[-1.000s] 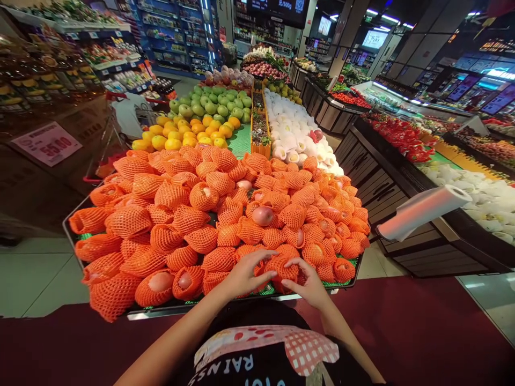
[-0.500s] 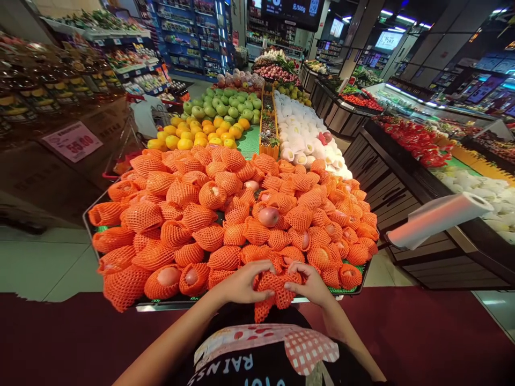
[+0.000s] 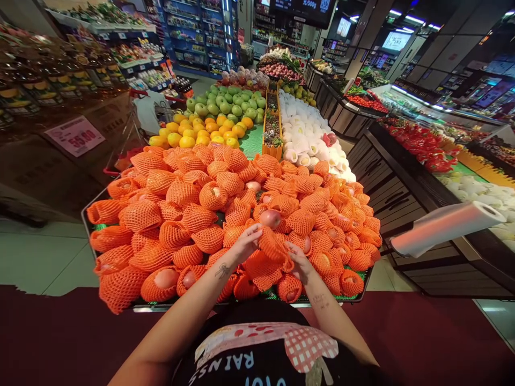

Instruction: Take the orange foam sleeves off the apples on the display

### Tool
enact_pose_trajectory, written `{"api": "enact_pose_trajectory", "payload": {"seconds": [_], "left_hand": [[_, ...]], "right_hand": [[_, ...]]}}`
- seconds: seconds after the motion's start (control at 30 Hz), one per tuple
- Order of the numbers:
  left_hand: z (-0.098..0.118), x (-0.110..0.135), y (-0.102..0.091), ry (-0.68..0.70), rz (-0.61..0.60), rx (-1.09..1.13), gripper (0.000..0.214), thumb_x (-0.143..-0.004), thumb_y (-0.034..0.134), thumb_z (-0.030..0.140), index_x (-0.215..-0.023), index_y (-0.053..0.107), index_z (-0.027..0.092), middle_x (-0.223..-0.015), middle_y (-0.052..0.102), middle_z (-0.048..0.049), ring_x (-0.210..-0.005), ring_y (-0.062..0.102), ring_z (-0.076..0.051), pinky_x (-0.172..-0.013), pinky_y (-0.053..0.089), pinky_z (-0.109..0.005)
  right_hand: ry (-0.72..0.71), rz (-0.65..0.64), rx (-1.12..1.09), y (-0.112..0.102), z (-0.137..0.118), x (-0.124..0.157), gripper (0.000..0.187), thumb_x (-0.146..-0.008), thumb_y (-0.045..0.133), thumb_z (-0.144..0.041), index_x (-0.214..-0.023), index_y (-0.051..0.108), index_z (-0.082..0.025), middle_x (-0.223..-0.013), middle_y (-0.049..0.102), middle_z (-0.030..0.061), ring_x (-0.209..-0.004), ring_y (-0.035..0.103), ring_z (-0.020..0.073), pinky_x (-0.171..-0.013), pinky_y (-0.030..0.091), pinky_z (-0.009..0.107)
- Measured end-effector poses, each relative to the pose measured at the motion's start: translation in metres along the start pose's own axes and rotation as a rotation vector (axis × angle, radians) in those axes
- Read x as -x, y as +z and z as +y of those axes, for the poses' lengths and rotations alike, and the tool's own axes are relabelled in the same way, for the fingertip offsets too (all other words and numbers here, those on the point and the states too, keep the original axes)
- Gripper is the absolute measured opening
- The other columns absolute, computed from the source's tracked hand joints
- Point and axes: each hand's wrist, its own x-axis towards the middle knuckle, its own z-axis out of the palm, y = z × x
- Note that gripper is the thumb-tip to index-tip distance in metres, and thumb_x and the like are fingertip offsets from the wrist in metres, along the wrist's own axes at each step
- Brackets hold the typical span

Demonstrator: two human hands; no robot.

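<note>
Between my two hands is an orange foam fruit net [image 3: 265,268], folded over and hanging loosely above the front of the heap. My left hand [image 3: 246,242] pinches its upper left edge. On the other side, the fingers of my right hand [image 3: 298,261] close on its right edge, partly hidden behind the mesh. Whether any fruit is inside the net I cannot tell. Just beyond my left fingertips a pinkish round fruit [image 3: 270,218] shows bare skin. Around and below lie many similar fruits in orange nets [image 3: 140,214], several with skin showing at the net opening.
Behind the netted heap are yellow-orange fruits [image 3: 187,141], green fruits [image 3: 225,102] and white-netted fruits [image 3: 300,128], split by a planter box [image 3: 272,128]. A bag roll [image 3: 446,229] sticks out at right. A cart [image 3: 132,134] stands left.
Both hands have moved forward and up over the heap with the net, from near the stand's front edge. The net now hangs more spread out. The view has shifted slightly.
</note>
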Motion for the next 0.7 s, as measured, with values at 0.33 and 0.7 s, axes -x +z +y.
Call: {"api": "enact_pose_trajectory", "payload": {"seconds": [0.33,0.7], "left_hand": [[0.016,-0.108,-0.005,0.201,0.281,-0.635,0.015,-0.09,0.055,0.031,-0.094,0.056,0.017,-0.1,0.067,-0.0058,-0.091,0.062,-0.017,-0.086,0.049,-0.028],[0.011,-0.1,-0.008,-0.05,0.368,-1.126,0.022,-0.099,0.039,0.03,-0.094,0.054,0.015,-0.089,0.067,-0.018,-0.088,0.065,-0.03,-0.083,0.047,-0.04]], "right_hand": [[-0.058,0.329,-0.074,0.033,-0.006,-0.08,0.025,-0.08,0.063,-0.034,-0.099,0.054,-0.021,-0.066,0.061,-0.0055,-0.04,0.042,0.0064,-0.043,0.044,0.021],[0.101,0.353,-0.076,0.044,0.007,-0.096,0.033,-0.094,0.053,-0.045,-0.12,0.055,-0.025,-0.103,0.073,0.0062,-0.06,0.067,0.015,-0.051,0.058,0.03]]}}
